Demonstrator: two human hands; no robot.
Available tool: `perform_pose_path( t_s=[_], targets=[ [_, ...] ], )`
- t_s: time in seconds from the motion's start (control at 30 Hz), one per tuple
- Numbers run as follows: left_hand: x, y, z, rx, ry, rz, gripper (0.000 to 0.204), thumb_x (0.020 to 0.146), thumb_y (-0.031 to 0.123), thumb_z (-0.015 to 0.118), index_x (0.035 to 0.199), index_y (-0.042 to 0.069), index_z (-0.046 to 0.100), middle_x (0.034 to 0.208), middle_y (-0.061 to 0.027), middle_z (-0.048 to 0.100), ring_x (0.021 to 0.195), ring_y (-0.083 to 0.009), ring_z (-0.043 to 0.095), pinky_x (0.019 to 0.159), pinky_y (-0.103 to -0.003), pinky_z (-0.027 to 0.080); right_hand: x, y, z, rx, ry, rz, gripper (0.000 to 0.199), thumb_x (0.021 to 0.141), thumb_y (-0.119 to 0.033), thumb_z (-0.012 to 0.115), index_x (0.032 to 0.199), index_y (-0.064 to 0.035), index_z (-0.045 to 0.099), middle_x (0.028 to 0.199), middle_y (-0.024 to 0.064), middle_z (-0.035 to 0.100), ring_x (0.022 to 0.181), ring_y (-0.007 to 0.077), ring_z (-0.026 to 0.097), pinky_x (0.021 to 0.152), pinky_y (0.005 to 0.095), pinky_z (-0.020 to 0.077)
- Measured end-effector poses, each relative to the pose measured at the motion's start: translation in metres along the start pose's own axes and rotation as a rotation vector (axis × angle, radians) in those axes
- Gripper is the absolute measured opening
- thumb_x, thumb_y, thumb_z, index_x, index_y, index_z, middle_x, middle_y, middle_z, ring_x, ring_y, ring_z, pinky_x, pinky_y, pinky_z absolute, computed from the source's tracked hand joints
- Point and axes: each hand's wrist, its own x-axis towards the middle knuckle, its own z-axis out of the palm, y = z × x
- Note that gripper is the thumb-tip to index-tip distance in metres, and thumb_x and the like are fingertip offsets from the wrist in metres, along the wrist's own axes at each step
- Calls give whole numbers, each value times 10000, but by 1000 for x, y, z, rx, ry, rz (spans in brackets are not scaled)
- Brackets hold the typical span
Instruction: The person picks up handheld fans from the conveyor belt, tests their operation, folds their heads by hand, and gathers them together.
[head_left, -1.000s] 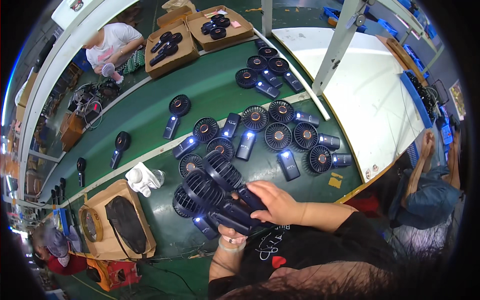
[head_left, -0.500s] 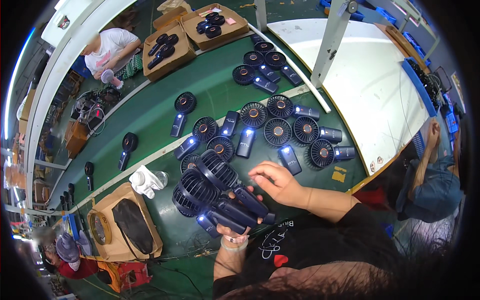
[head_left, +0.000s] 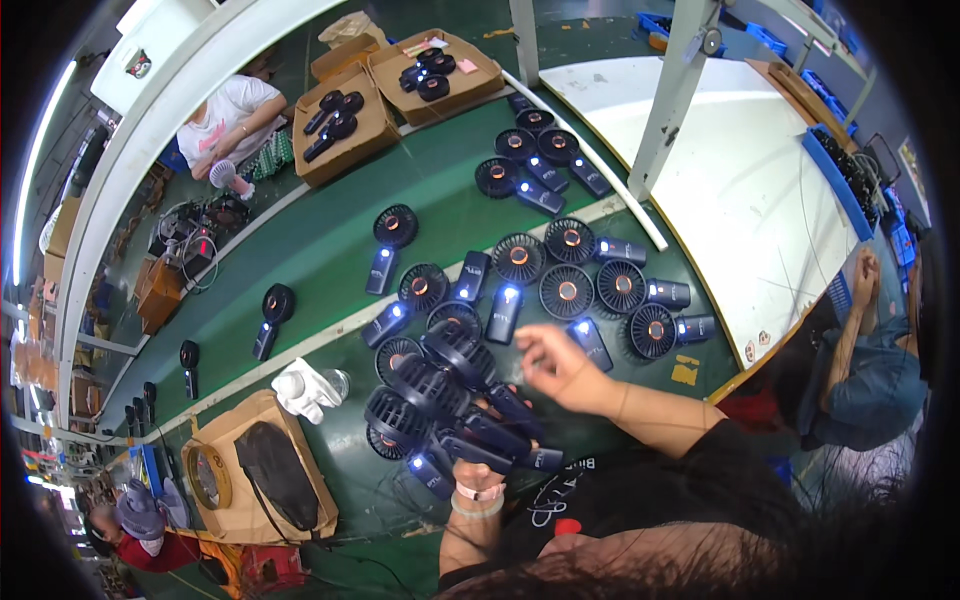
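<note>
Wrapping the left hand (head_left: 480,475) around bunched fans (head_left: 430,388), hovering the right hand (head_left: 562,370) (half-curled, seemingly empty) just beside a lit fan (head_left: 506,300) lying lengthwise toward the body.

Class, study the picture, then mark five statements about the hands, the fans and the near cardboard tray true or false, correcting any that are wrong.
1. The left hand holds several dark fans together. True.
2. The right hand also holds a fan. False: the right hand holds nothing that shows.
3. A black pouch lies in the near cardboard tray. True.
4. The ring-shaped roll is right of the pouch. False: it is left of it.
5. Some fans lying on the green table show a white light. True.
</note>
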Motion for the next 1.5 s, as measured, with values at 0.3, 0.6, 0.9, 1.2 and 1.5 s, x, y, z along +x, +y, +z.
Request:
perform_pose_path(
  t_s=[0.3,0.6,0.9,1.2,1.5],
  targets=[
    [13,12,3,243,5,-183,766,612,61,725,1273,6,340,1195,-140,487,1099,-290,501,897,-402,449,-2,-6,-15,100,-629,556,613,865,-262,550,1332,-21,234,1015,118,584,833,171,608,667,278,493],
    [-7,32,-23,-228,-50,-12,846,539,73,724,1270,151,305,1061,-150,436,1018,-323,471,783,-522,474,137,-19,-33,325,-148,540,273,904,-324,482,967,-59,463,747,77,576,411,69,427,350,198,298],
    [-11,45,-28,-320,-133,171,841,555,85,683,1297,160,294,1045,-147,419,1013,-325,447,819,-570,455,379,-3,36,-107,317,-220,452,794,-261,624,1101,42,489,769,106,630,616,200,608,569,313,492],
    [-11,49,-20,-417,-165,108,867,531,75,742,1282,187,324,1054,-127,426,1004,-292,454,822,-477,459,276,31,68,-1158,-446,-132,334,844,-363,509,1044,-115,610,967,178,581,880,348,581,769,432,476],
    [-11,47,-19,-426,-132,156,844,569,45,720,1295,186,313,1067,-125,423,1020,-295,450,837,-488,452,247,24,59,-1112,-368,5,392,874,-395,463,1155,-134,544,1099,227,489,927,361,564,795,431,464]
  ],
)
